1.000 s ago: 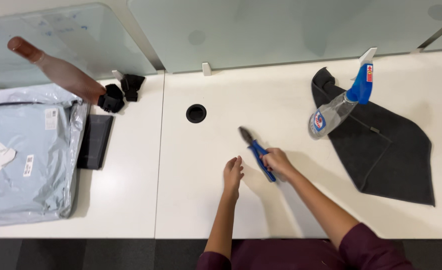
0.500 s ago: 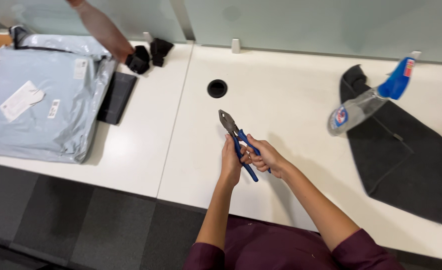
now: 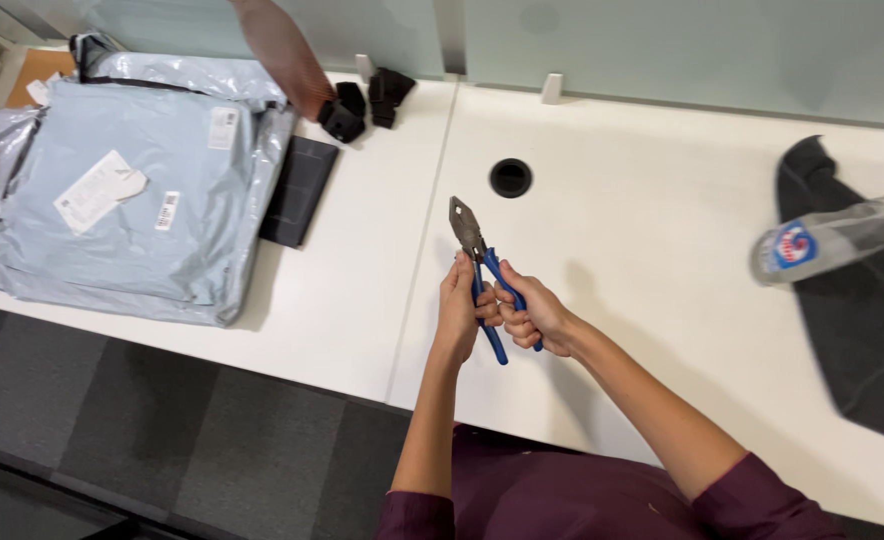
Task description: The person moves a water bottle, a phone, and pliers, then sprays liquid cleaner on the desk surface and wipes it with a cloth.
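A pair of pliers (image 3: 468,234) with blue handles and grey metal jaws is held up above the white desk (image 3: 622,250), jaws pointing away from me. My left hand (image 3: 459,308) grips one blue handle. My right hand (image 3: 534,316) wraps the other handle from the right. The two hands touch each other around the handles. The jaws look shut.
A round cable hole (image 3: 510,177) lies beyond the pliers. Grey mailing bags (image 3: 132,190) and a flat black object (image 3: 300,190) lie left. Another person's arm (image 3: 282,50) reaches to black clips (image 3: 362,103). A spray bottle (image 3: 832,240) rests on a dark cloth (image 3: 862,330) at right.
The pliers went from lying on the desk under my right hand to being held in both hands. The view shifted so the desk's front edge and floor show.
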